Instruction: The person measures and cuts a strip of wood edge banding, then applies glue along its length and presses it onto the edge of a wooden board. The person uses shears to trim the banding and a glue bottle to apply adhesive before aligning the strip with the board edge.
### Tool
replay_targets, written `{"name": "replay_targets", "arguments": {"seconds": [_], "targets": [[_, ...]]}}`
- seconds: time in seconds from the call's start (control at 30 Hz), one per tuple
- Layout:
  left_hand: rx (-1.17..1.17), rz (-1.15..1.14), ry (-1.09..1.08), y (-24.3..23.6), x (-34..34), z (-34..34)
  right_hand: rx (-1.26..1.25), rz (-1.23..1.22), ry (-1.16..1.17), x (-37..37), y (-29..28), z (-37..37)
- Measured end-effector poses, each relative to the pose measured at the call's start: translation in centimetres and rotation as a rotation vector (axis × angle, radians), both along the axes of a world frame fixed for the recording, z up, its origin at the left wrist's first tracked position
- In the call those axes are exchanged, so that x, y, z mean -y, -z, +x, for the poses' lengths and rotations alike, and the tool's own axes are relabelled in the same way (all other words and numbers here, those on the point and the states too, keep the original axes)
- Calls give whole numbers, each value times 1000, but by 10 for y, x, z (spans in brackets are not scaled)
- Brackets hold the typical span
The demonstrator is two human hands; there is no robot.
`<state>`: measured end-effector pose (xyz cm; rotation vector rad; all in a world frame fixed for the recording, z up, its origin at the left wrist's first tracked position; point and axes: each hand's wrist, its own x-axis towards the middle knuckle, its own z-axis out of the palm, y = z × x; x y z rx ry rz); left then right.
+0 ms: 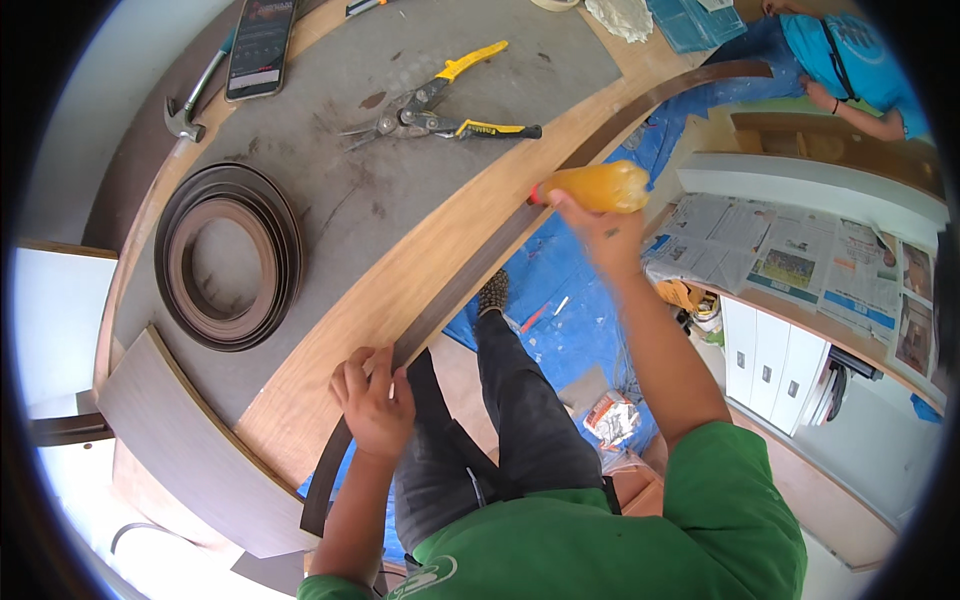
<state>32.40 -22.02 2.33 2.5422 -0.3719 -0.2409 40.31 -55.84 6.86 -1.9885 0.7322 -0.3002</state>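
In my right hand (610,238) is a squeeze bottle (598,186) of yellow glue, tilted with its red tip down at a long dark brown edging strip (470,278). The strip lies along the curved front edge of a wooden tabletop (385,290). My left hand (374,405) grips the strip lower down, fingers bent over it, and the strip's near end (322,490) hangs past the hand. Its far end (745,70) reaches beyond the bottle at the upper right.
A coil of brown edging (170,255), yellow-handled snips (425,115), a hammer (185,120) and a phone (260,50) lie on the table. A curved panel (190,440) leans at the left. Blue sheeting (550,290) covers the floor. Another person (840,55) sits at the far right.
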Motion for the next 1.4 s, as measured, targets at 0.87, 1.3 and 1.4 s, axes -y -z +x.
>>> {"name": "replay_targets", "arguments": {"seconds": [0.87,1.3,1.4], "targets": [[-40,-95,-20,4,-41,-12,2,19,-104,-26,5,-31],[-41,-109,-44,5,-42,-12,-22,19,-107,-32,14,-22],[-38,-109,-35,5,-43,-11,-13,-79,-150,-37,11,-17]]}}
